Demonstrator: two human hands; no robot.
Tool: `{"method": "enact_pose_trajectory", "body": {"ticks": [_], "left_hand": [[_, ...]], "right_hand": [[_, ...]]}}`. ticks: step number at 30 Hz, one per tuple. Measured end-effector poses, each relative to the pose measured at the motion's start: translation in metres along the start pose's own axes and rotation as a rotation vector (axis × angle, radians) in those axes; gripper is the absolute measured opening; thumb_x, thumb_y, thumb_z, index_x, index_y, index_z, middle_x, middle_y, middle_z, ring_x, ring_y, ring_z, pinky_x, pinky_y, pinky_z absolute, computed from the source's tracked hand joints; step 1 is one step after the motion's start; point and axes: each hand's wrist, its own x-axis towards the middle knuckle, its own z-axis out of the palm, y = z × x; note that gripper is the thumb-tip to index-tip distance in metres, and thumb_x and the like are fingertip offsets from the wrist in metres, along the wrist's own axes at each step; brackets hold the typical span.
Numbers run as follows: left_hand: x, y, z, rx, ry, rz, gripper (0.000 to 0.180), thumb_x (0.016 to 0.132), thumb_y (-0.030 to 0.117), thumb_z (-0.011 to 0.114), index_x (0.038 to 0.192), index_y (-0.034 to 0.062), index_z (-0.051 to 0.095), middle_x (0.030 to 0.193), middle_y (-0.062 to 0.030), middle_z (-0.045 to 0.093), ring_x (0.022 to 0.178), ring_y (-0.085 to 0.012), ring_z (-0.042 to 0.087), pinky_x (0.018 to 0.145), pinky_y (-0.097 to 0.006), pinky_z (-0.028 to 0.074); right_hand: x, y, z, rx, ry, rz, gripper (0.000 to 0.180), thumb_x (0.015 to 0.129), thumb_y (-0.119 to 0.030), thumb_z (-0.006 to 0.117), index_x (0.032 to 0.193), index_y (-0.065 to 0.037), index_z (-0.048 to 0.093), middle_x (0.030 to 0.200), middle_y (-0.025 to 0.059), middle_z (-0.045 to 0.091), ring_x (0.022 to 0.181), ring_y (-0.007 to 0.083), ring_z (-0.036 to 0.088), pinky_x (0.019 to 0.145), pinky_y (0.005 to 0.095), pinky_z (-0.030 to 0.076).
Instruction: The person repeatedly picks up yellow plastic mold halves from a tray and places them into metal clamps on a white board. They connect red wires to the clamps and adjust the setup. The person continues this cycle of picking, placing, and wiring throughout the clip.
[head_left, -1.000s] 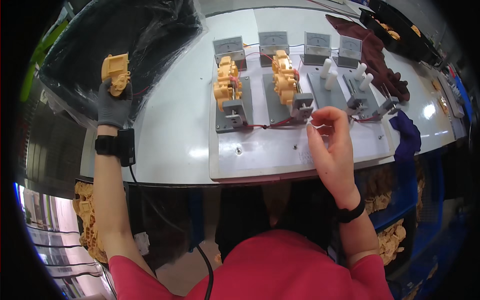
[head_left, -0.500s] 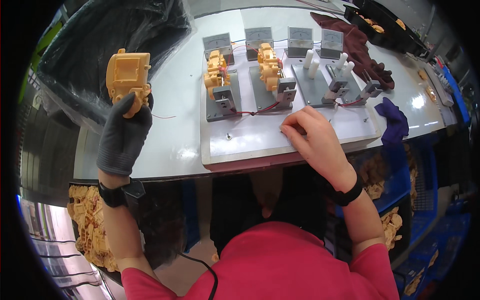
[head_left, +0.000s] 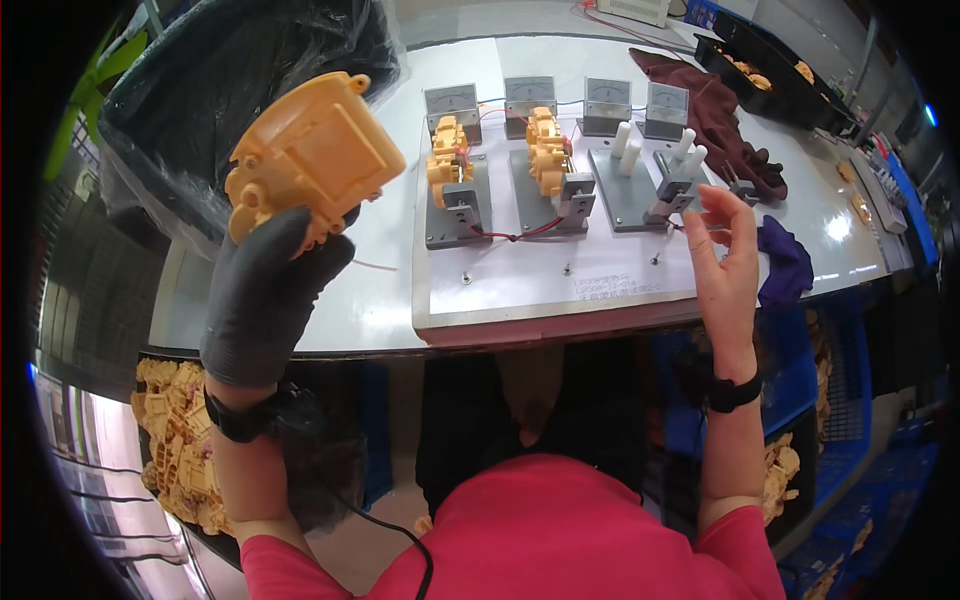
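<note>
My left hand (head_left: 262, 310), in a dark grey glove, is closed around the lower end of a yellow-orange plastic housing (head_left: 330, 160). The housing is tilted, with its raised rectangular panel turned up. Bare, my right hand (head_left: 732, 270) is beside the rightmost grey fixture (head_left: 672, 165), its fingers apart and holding nothing; whether a fingertip touches the fixture I cannot tell. White pegs stand up from that fixture and from the grey fixture (head_left: 612, 205) left of it. Two similar yellow-orange assemblies (head_left: 447, 165) (head_left: 546, 150) sit on the two left fixtures.
Several analog meters (head_left: 452, 102) line the back of the white board (head_left: 530, 290). A black plastic-lined bin (head_left: 165, 130) stands at the left. Brown cloth (head_left: 715, 125) and purple cloth (head_left: 785, 262) lie at the right. Yellow-orange parts (head_left: 180, 440) fill a container below the table's left side.
My left hand has brought the housing closer to the camera and tilted it. My right hand has moved rightward from the board's front to the rightmost fixture, its fingers spreading.
</note>
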Motion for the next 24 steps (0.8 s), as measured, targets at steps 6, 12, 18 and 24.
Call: {"method": "enact_pose_trajectory", "body": {"ticks": [6,12,18,24], "left_hand": [[0.009,-0.009,0.007,-0.330,-0.021,0.193,0.038,0.087,-0.010,0.066,0.121,0.0036,0.057,0.113,-0.0119,0.062,0.098,-0.0188,0.063,0.084,-0.033,0.054],[-0.011,-0.032,0.005,-0.227,0.046,0.189,0.056,0.090,-0.003,0.066,0.140,0.0027,0.042,0.135,-0.0142,0.052,0.121,-0.0240,0.056,0.102,-0.036,0.047],[-0.030,-0.058,0.021,-1.204,0.180,-0.253,0.074,0.086,-0.012,0.065,0.148,0.0088,0.031,0.140,-0.0137,0.049,0.126,-0.0248,0.053,0.105,-0.038,0.047],[-0.060,-0.075,0.020,-1.300,0.364,-0.424,0.051,0.092,-0.003,0.063,0.139,0.0024,0.043,0.134,-0.0126,0.054,0.122,-0.0217,0.056,0.103,-0.034,0.048]], "right_hand": [[0.000,-0.004,-0.005,-0.066,-0.111,-0.099,0.021,0.091,-0.009,0.067,0.110,-0.002,0.062,0.105,0.0094,0.057,0.096,0.0223,0.056,0.087,0.0332,0.047],[0.017,-0.021,-0.014,-0.116,-0.316,-0.210,0.016,0.092,-0.008,0.064,0.107,-0.002,0.063,0.100,0.0111,0.059,0.091,0.0248,0.060,0.082,0.0331,0.049],[0.091,-0.075,-0.014,-0.152,-0.742,-0.370,0.020,0.095,-0.015,0.060,0.109,-0.001,0.063,0.097,0.0126,0.065,0.088,0.0243,0.064,0.074,0.0352,0.051],[0.148,-0.082,0.062,-0.439,-1.219,-0.162,0.037,0.098,-0.034,0.058,0.125,-0.009,0.058,0.110,0.0081,0.066,0.098,0.0206,0.063,0.088,0.0325,0.048]]}}
